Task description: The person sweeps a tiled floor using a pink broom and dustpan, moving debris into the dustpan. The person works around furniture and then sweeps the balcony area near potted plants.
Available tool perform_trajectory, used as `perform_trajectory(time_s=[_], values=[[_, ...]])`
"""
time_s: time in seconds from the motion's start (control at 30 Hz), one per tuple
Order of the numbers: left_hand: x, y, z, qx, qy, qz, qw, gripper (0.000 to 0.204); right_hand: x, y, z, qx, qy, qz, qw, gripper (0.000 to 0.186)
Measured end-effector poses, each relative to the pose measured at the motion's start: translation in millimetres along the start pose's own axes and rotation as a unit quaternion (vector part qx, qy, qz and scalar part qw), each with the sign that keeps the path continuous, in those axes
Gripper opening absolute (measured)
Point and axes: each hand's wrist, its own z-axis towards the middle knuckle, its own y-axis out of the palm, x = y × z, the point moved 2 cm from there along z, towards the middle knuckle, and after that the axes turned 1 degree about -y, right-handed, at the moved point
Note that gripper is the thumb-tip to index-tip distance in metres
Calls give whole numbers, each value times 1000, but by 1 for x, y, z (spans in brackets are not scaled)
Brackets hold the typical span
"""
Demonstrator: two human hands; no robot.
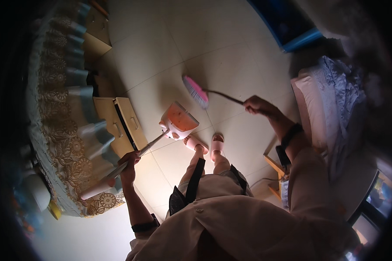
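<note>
My left hand (129, 166) is wrapped round the long pale handle of a dustpan (181, 123). The pan is pinkish white with an orange-red inside and hangs in front of my feet, left of centre; whether it touches the floor I cannot tell. In my right hand (260, 105), closed in a fist, is the dark thin handle of a broom (196, 92). Its pink head with pale bristles is tilted, just beyond the dustpan and apart from it. Small dark specks show inside the pan.
A lace-edged cloth (65, 143) covers furniture on the left, with a partly pulled-out wooden drawer (130, 122) below. Folded bedding (318, 95) lies at the right. A blue object (287, 26) stands at the far right. Pale tiles (152, 48) cover the floor; my pink slippers (217, 145) stand on them.
</note>
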Motion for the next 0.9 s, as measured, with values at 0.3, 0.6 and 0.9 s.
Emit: perform_trajectory(time_s=[0.3,0.6,0.9], values=[[0,5,33,-25,30,28,999,14,-28,5,-24,45,-72,37,996,19],[40,14,92,-56,77,-17,995,13,104,17,-147,142,-36,209,967,20],[82,65,183,-117,102,3,988,18,220,76,-108,320,89,440,834,17]])
